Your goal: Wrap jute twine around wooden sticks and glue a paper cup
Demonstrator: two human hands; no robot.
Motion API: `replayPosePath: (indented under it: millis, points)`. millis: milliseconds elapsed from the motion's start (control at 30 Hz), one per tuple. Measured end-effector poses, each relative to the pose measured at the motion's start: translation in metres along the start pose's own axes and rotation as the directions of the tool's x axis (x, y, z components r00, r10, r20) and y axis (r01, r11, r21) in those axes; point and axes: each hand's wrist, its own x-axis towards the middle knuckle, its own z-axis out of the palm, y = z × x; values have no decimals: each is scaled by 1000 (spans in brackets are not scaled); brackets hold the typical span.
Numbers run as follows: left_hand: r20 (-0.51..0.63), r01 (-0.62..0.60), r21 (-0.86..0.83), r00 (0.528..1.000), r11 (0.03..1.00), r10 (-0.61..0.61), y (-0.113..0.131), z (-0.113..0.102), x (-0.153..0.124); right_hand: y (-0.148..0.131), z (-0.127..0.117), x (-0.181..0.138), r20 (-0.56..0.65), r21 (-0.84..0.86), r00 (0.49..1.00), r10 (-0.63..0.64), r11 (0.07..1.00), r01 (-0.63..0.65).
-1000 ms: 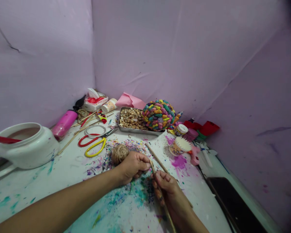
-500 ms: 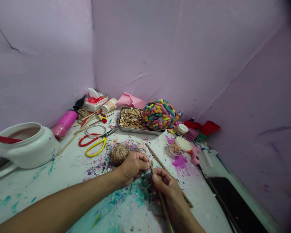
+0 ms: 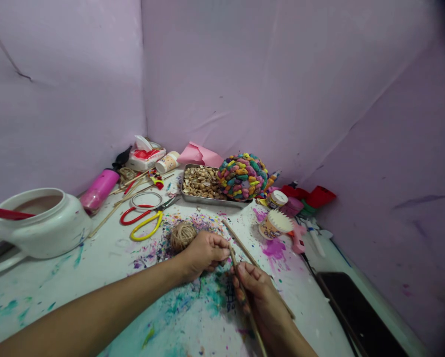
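Observation:
In my right hand [image 3: 257,287] is a thin brown stick [image 3: 247,295], gripped between thumb and fingers and slanting down toward the bottom edge. My left hand [image 3: 209,253] is closed in a pinch right at the stick's upper tip; what its fingertips hold is too small to make out. Just behind the left hand lies a ball of twine [image 3: 182,235]. A second stick [image 3: 241,243] rests on the table beyond my right hand, which partly covers it.
Scissors [image 3: 146,223] with red and yellow handles lie left of the twine. A metal tray [image 3: 215,201] of shells and a colourful ball-shaped craft piece [image 3: 243,176] stand behind. A white pot [image 3: 40,233] is at left; a paper cup [image 3: 270,228], pink glue gun [image 3: 299,238] and phone [image 3: 356,307] at right.
My right hand has shifted slightly down and right along the stick, its fingers turned a little. The left hand stays nearly in place by the stick's tip.

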Motion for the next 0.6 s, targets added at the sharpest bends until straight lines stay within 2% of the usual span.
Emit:
replayPosePath:
  millis: [133,367,500,600]
  points:
    - [28,4,-11,1000,1000,-4,2,0,-1,0,2,-1,12,72,1000,20,997,-21]
    - [61,28,-28,998,999,-26,4,-1,-3,-1,3,-2,55,95,998,43,994,-48]
    - [22,29,-30,999,999,-28,2,0,-4,-1,5,-4,64,73,996,69,995,-74]
    - [-46,19,-12,999,1000,-19,0,2,-3,1,5,-4,10,-33,1000,24,999,-24]
